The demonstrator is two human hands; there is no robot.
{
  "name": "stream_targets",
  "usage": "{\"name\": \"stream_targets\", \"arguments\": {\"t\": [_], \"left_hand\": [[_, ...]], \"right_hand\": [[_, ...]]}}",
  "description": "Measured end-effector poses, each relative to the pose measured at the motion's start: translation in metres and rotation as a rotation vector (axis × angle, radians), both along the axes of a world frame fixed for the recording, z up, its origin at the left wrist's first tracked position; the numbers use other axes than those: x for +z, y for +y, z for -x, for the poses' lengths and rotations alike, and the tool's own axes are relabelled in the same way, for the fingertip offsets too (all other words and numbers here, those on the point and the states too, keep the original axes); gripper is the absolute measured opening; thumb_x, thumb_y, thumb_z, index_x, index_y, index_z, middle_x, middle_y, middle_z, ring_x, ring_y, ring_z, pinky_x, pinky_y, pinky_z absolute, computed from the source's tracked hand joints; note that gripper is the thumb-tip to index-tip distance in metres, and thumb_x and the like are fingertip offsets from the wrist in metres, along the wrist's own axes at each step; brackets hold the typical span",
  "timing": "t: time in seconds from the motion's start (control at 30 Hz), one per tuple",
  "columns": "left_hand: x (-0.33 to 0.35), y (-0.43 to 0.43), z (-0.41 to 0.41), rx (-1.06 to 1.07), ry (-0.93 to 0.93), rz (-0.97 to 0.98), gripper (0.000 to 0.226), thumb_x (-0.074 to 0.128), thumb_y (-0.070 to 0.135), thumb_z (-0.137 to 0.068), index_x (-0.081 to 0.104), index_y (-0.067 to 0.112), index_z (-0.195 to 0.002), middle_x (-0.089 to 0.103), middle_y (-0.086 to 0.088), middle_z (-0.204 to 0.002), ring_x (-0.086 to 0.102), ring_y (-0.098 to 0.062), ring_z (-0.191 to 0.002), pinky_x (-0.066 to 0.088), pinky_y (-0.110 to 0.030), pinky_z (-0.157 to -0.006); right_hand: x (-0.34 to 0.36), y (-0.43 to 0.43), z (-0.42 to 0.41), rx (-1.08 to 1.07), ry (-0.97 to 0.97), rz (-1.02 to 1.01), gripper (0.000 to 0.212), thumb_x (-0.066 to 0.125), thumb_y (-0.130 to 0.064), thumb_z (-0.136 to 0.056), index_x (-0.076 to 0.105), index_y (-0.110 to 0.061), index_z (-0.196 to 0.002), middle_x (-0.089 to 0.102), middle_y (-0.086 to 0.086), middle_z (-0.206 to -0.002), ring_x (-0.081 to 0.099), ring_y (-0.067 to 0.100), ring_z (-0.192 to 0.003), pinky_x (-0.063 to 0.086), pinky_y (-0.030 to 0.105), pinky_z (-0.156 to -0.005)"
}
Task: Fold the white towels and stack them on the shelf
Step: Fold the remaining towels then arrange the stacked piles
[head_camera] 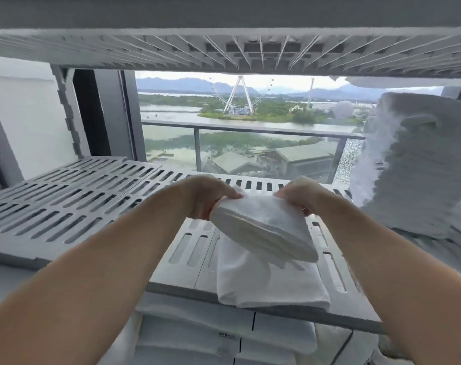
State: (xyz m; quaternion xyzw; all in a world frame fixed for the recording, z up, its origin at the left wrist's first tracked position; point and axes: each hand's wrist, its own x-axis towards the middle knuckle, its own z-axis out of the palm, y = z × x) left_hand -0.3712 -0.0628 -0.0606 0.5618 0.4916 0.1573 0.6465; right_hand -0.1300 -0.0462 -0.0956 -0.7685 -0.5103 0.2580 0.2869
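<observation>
Over the near middle of the slatted grey shelf (66,206), I have a folded white towel (263,227) held up in the air. It is tilted, so its layered edge faces me and sags toward the near right. The left grip (210,196) is clenched on the towel's far-left corner, and the right grip (300,196) is clenched on the far-right corner. Both are grasping cloth and neither is released. Straight below lies a second folded towel (263,283), flat on the shelf with its near edge at the shelf's front lip. I cannot tell whether the drooping edge of the held towel brushes it or hangs just clear. At the far right stands a tall pile of towels (421,167), rising almost to the upper shelf (224,48). More folded white towels (197,338) sit on the level beneath. I judge the folding of this piece finished and the stacking step in hand. The next move calls for levelling the tilt and lowering the towel flat onto the one below. Its edges should be squared to that towel's outline, and only then should both grips let go. Setting it down slowly should stop the loose layers from fanning open or sliding off the front.
</observation>
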Motion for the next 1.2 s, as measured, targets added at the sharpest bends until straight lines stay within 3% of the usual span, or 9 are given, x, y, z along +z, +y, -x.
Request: {"name": "stream_targets", "arguments": {"t": [0.07, 0.17, 0.33, 0.43, 0.57, 0.73, 0.87, 1.03, 1.2], "left_hand": [[0.011, 0.013, -0.005, 0.044, -0.05, 0.036, 0.027, 0.057, 0.022, -0.1, 0.065, 0.003, -0.118, 0.069, -0.005, -0.095, 0.065, -0.009, -0.08, 0.055, -0.017, -0.076], [0.023, 0.03, -0.019, 0.15, -0.279, -0.024, 0.021, 0.047, 0.004, -0.098, 0.061, 0.004, -0.114, 0.067, -0.01, -0.089, 0.067, -0.018, -0.069, 0.057, -0.026, -0.062], [0.025, 0.06, -0.06, 0.342, -0.938, -0.021, 0.059, 0.052, 0.04, -0.101, 0.029, 0.019, -0.151, 0.036, -0.032, -0.149, 0.061, -0.044, -0.116, 0.059, -0.046, -0.08], [-0.008, 0.067, -0.081, 0.357, -0.481, -0.331, 0.054, 0.052, 0.04, -0.102, 0.041, 0.017, -0.149, 0.042, -0.018, -0.151, 0.047, -0.035, -0.134, 0.044, -0.052, -0.108], [-0.046, 0.071, -0.081, 0.152, 0.31, -0.812, 0.03, 0.057, 0.039, -0.097, 0.069, 0.013, -0.091, 0.067, -0.007, -0.089, 0.062, -0.026, -0.084, 0.05, -0.037, -0.072], [-0.072, 0.055, -0.095, -0.298, 0.688, -0.858, 0.067, 0.031, 0.074, -0.092, 0.066, 0.017, -0.095, 0.066, -0.012, -0.101, 0.059, -0.031, -0.104, 0.044, -0.038, -0.077], [-0.089, 0.056, -0.079, -0.496, 0.717, -0.919, 0.065, 0.027, 0.066, -0.098, 0.021, 0.038, -0.157, 0.008, -0.015, -0.167, -0.001, -0.035, -0.154, 0.007, -0.051, -0.121], [-0.079, 0.084, -0.021, -0.485, 0.395, -1.034, 0.027, 0.053, 0.029, -0.1, 0.074, 0.021, -0.115, 0.07, -0.001, -0.121, 0.062, -0.02, -0.112, 0.043, -0.025, -0.092], [-0.064, 0.112, 0.052, -0.317, 0.344, -1.114, 0.021, 0.059, 0.03, -0.096, 0.078, 0.026, -0.104, 0.075, 0.007, -0.104, 0.066, -0.012, -0.097, 0.05, -0.029, -0.089]], "right_hand": [[0.0, 0.006, -0.007, 0.128, -0.129, 0.089, 0.022, 0.063, -0.025, -0.087, 0.071, -0.005, -0.089, 0.063, 0.015, -0.078, 0.056, 0.026, -0.064, 0.047, 0.029, -0.057], [-0.002, 0.016, -0.02, 0.242, -0.099, 0.149, 0.011, 0.055, -0.014, -0.084, 0.061, -0.012, -0.075, 0.055, 0.01, -0.071, 0.048, 0.023, -0.062, 0.04, 0.026, -0.055], [-0.024, 0.045, -0.049, 0.145, 0.569, 0.074, 0.021, 0.039, -0.006, -0.085, 0.057, -0.009, -0.074, 0.056, 0.012, -0.062, 0.052, 0.021, -0.048, 0.026, 0.02, -0.048], [-0.042, 0.056, -0.05, 0.032, 0.635, 0.012, 0.024, 0.041, -0.008, -0.084, 0.064, -0.004, -0.083, 0.068, 0.016, -0.065, 0.063, 0.026, -0.051, 0.038, 0.021, -0.045], [-0.049, 0.066, -0.04, 0.034, 0.609, -0.053, 0.033, 0.039, -0.002, -0.085, 0.065, 0.006, -0.103, 0.066, 0.016, -0.072, 0.058, 0.027, -0.053, 0.046, 0.027, -0.047], [-0.048, 0.067, -0.018, 0.083, 0.203, -0.15, 0.027, 0.055, -0.003, -0.079, 0.069, 0.003, -0.101, 0.067, 0.021, -0.081, 0.063, 0.027, -0.063, 0.052, 0.034, -0.053], [-0.051, 0.068, -0.004, -0.035, 0.07, -0.271, 0.033, 0.057, -0.037, -0.092, 0.071, -0.007, -0.088, 0.073, 0.02, -0.089, 0.071, 0.036, -0.076, 0.056, 0.042, -0.068], [-0.052, 0.07, 0.018, -0.063, -0.16, -0.121, 0.047, 0.075, -0.059, -0.074, 0.07, -0.013, -0.083, 0.067, 0.002, -0.078, 0.063, 0.015, -0.072, 0.047, 0.028, -0.062], [-0.047, 0.081, 0.051, -0.218, -0.332, 0.001, 0.027, 0.069, -0.041, -0.084, 0.059, -0.016, -0.08, 0.068, 0.006, -0.093, 0.056, 0.017, -0.073, 0.04, 0.027, -0.058]]}}
